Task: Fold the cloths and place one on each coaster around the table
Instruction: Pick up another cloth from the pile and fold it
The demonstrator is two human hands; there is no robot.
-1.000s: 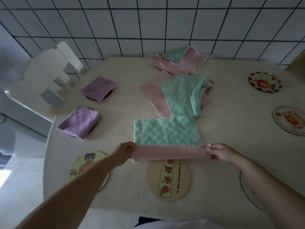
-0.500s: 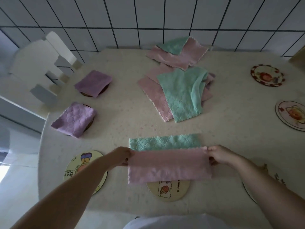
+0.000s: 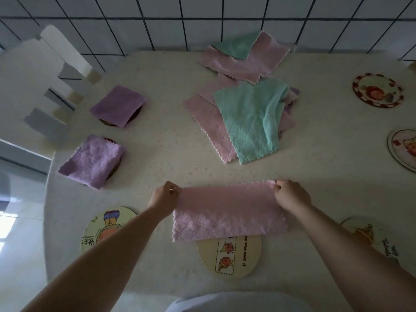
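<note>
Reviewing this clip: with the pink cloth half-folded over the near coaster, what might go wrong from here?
1. Each hand, left and right, pinches only a far corner of the pink cloth; a slipped grip could undo the fold.
2. The cloth overhangs only the far edge of the near coaster, so it may land off-centre.

Your left hand and right hand now pinch the far corners of the pink cloth, where a second ago they held its near edge just starting to roll over. The green face (a wide quilted panel then, a thin strip half a second back) is now covered completely. The folded cloth now lies as a pink rectangle, its near edge overlapping the top of the coaster in front of you.
</note>
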